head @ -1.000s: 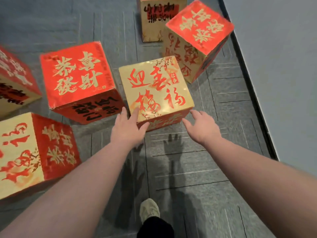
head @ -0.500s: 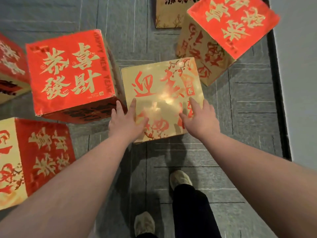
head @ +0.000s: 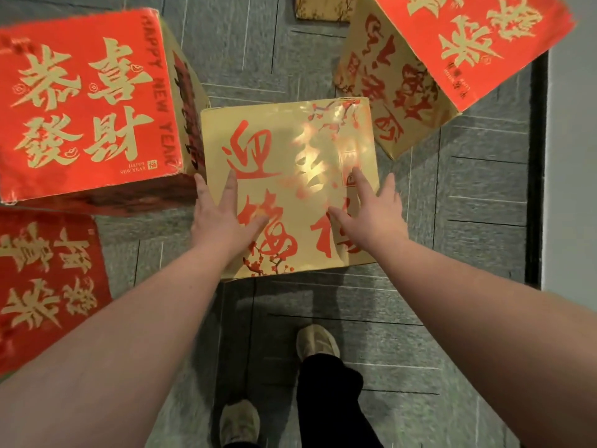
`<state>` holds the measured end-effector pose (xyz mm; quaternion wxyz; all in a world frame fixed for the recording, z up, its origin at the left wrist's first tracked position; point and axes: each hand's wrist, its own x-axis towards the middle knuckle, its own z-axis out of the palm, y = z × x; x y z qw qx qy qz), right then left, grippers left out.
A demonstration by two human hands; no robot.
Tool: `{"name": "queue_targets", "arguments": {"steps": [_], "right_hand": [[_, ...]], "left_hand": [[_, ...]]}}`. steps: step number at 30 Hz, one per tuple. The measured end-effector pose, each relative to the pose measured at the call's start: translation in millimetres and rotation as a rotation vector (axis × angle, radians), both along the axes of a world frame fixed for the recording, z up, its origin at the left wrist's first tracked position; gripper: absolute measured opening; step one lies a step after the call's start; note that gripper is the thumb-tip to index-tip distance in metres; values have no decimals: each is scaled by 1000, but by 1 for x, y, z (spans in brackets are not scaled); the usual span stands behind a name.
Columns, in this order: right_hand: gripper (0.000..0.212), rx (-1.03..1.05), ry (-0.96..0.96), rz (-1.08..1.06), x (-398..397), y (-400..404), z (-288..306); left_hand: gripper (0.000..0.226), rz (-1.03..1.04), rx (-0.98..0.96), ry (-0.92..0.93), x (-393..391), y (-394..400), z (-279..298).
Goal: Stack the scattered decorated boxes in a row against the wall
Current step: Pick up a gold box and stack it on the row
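- The gold box [head: 287, 163], glossy with red calligraphy and plum blossoms on top, sits on the floor between red-topped boxes, near the wall.
- Left hand [head: 223, 218] and right hand [head: 368, 215] lie over its top, fingers straight and spread, gripping nothing.
- Grey carpet tiles [head: 468, 227] meet a black baseboard [head: 536, 169] and grey wall [head: 575, 163].
- Whether the boxes hold anything cannot be told.
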<state>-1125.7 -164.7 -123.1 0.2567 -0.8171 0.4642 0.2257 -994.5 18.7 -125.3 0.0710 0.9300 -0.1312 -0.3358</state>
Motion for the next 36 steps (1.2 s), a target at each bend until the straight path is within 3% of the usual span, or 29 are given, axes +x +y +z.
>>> {"name": "queue_targets", "arguments": {"steps": [15,23,36], "right_hand": [[76,21,-93,-17,0,2,-14],[70,-17,-56,-22,4,9,10],[73,-62,-19,153,4,52,58]], "left_hand": [[98,147,-89,26,-8,2,-10],[96,216,-147,46,-22,17,10],[97,388,-221,43,-59,79,39]]}}
